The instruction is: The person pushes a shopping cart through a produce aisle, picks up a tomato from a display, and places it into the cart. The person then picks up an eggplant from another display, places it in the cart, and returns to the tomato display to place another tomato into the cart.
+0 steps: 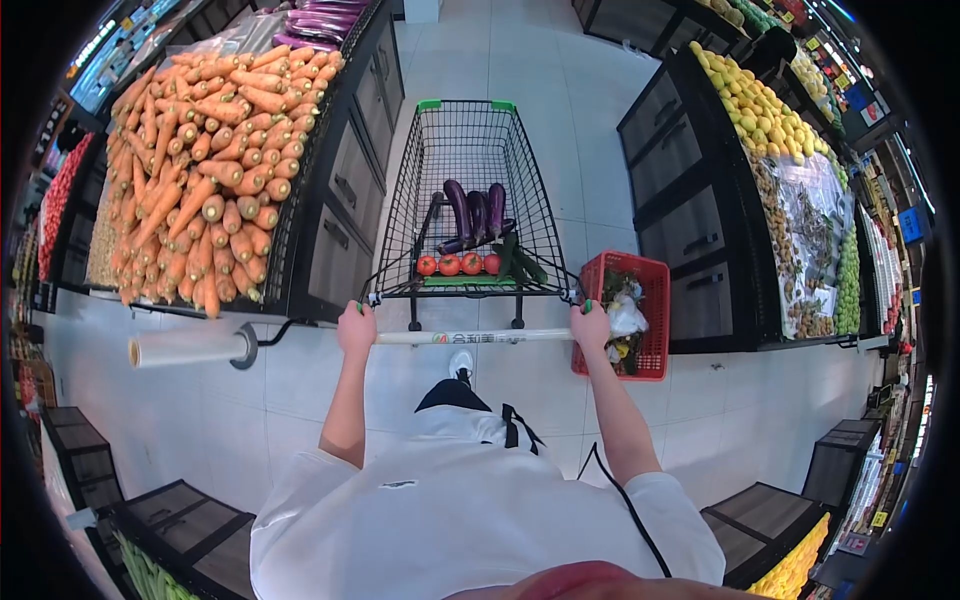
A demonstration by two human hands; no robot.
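A black wire shopping cart [540, 190] with green corner caps stands in front of me. Its pale handle bar [460, 338] runs crosswise near my body. My left hand [357, 328] is wrapped round the bar's left end, and my right hand [590, 325] grips the right end. Inside the basket, several dark purple eggplants [478, 212] lie together toward the near end. Closer to the handle is a row of red tomatoes [449, 265]. Dark green cucumbers [520, 262] lie at the right, beside the tomatoes.
Piled carrots [200, 170] fill a stand on the left, with eggplants [325, 20] behind them. A roll of plastic bags [190, 349] juts from that stand. At right, a red basket [655, 350] of scraps sits on the floor beside the cart, near a stand of yellow fruit [760, 110].
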